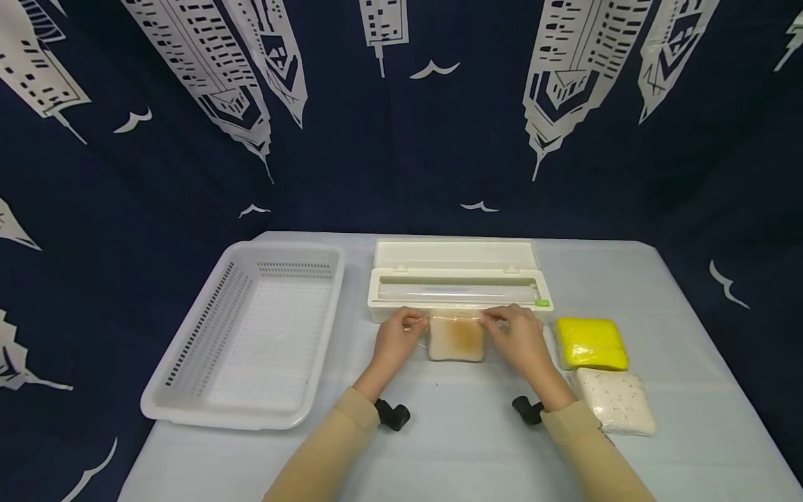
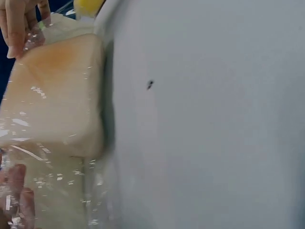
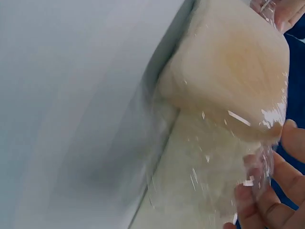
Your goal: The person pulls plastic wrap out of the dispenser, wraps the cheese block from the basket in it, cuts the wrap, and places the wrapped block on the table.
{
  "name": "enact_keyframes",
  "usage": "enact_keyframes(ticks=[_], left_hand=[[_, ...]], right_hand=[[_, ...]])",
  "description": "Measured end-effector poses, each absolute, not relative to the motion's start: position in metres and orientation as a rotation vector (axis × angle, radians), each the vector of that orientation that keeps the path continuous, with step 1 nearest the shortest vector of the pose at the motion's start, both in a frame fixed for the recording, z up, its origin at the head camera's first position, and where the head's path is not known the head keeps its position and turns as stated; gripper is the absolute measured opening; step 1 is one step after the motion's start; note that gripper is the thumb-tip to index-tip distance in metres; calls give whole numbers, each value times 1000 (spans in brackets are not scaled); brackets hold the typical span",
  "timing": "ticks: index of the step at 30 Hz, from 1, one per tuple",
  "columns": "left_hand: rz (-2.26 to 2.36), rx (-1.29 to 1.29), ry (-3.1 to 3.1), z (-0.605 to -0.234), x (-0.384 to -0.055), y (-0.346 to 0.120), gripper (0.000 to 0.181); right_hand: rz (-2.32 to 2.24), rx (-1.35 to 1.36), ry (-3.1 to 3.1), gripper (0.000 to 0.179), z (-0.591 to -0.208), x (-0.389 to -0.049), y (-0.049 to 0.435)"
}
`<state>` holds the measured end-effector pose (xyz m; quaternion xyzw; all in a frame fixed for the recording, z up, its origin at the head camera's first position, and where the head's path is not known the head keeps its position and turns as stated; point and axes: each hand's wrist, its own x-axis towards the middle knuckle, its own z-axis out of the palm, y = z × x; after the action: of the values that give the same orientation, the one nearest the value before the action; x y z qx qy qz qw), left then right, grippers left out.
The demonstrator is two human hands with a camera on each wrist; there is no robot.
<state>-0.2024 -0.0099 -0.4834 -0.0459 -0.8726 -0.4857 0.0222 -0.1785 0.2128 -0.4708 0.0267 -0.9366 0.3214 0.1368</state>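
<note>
A bread slice (image 1: 456,339) with a browned top stands in front of a cream cling film dispenser (image 1: 456,255), whose lid is open. Clear cling film (image 3: 200,167) covers the slice and spreads past its sides. My left hand (image 1: 396,338) pinches the film at the slice's left upper corner. On the opposite side, my right hand (image 1: 517,341) grips gathered film at the right upper corner. In the right wrist view, film is bunched between the right hand's thumb and fingers. The left wrist view shows only part of the left fingers behind the film.
A white perforated basket (image 1: 320,348) stands at the left. To the right lie a yellow wrapped block (image 1: 591,343) and a white speckled wrapped block (image 1: 616,402). The dispenser bears a green slider (image 1: 542,302). A dark patterned cloth (image 1: 389,153) hangs behind the table (image 1: 452,453).
</note>
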Motion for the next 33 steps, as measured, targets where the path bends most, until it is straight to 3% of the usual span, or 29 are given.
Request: enact_keyframes(ticks=[8,13,22,33], left_hand=[[-998,-247,-2582,-451,-204,-6,18],[-1130,-428,-2590,-433,-218,17,15],[-1169,-680,-2746,-439,-236,72,11],[-1173,-867,-2835,-447,-236,119,17]], right_hand=[[957,-119,-2679,35,-452,-190,258],[950,-124,-2852,52,-448,-199,281],[1018,-105,-3105,85,-451,-214,293],[997,-20,-3138,82,-463,-218,299]])
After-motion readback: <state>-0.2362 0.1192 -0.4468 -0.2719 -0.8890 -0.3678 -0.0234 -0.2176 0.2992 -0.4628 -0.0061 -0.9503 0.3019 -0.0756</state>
